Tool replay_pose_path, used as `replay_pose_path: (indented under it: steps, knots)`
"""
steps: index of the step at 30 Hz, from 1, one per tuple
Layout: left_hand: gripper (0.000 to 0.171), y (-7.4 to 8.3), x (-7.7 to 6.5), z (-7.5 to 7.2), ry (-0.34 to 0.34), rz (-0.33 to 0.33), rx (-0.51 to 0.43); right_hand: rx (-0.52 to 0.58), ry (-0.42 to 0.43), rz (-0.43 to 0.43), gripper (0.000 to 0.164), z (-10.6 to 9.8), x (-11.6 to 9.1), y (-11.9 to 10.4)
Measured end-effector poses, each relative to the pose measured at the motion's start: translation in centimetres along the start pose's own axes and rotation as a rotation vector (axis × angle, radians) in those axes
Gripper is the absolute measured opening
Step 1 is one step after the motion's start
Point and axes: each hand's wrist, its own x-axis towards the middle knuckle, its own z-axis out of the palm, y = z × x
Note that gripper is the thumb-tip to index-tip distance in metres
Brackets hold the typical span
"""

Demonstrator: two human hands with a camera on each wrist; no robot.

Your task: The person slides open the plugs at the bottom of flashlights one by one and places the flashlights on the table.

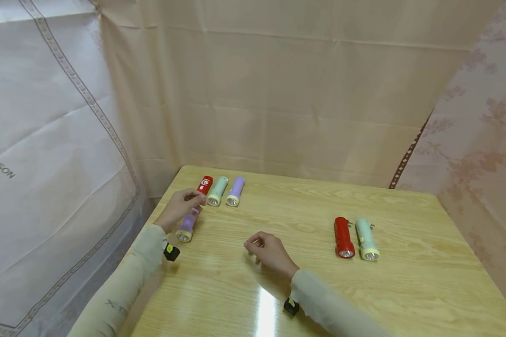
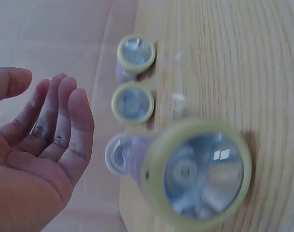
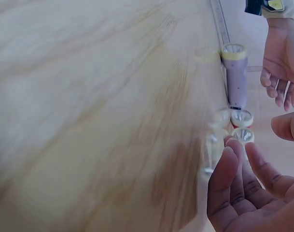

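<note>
My left hand (image 1: 180,208) hovers over a purple flashlight (image 1: 187,226) with a pale yellow rim at the table's left side. In the left wrist view its fingers (image 2: 60,116) are apart from the flashlight and hold nothing. Just beyond lie a red flashlight (image 1: 204,184), partly behind the hand, a mint green flashlight (image 1: 218,189) and another purple flashlight (image 1: 237,189), side by side. My right hand (image 1: 274,252) is over the middle of the table, fingers loosely bent. Nothing lies between its thumb and fingertips in the right wrist view.
A red flashlight (image 1: 342,236) and a mint green flashlight (image 1: 366,238) lie side by side on the right of the wooden table (image 1: 421,281). Hanging cloth (image 1: 278,93) stands behind the table's far edge and along both sides.
</note>
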Motion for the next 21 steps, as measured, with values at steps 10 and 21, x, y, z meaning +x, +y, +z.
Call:
replay_pose_path:
  steps: [10, 21]
  knots:
    - [0.039, -1.9, 0.9, -3.0, 0.08, -0.056, 0.01, 0.102, 0.01, 0.076, 0.02, 2.8, 1.9, -0.9]
    - [0.037, -4.2, 1.5, -4.8, 0.127, -0.153, 0.062, 0.142, 0.012, 0.089, 0.016, 5.9, 4.1, -3.2]
